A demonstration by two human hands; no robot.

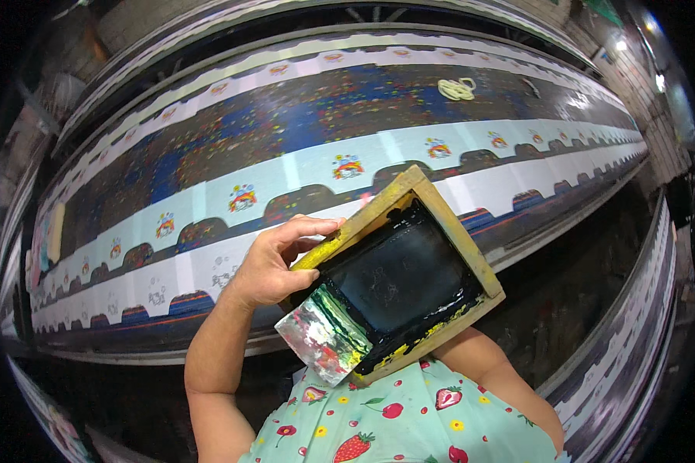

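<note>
A wooden screen-printing frame (465, 245) is held tilted in front of my body, above the near edge of a long table. Dark ink coats its mesh (398, 270), where a faint outline design shows. My left hand (269, 262) grips the frame's yellow-stained left side, thumb toward me and fingers over the far side. A flat squeegee (323, 333), smeared with white, red and green, rests at the frame's lower left corner, partly over the rim. My right forearm (477, 356) passes beneath the frame, which hides the right hand and its fingers.
Along the table (309, 116) run pale fabric strips with notched edges. The middle strip (286, 174) bears colourful rainbow prints; the nearest strip (197, 282) has grey outline prints at left. A pale yellow coil (457, 89) lies farther back. Another long table (606, 386) stands at right.
</note>
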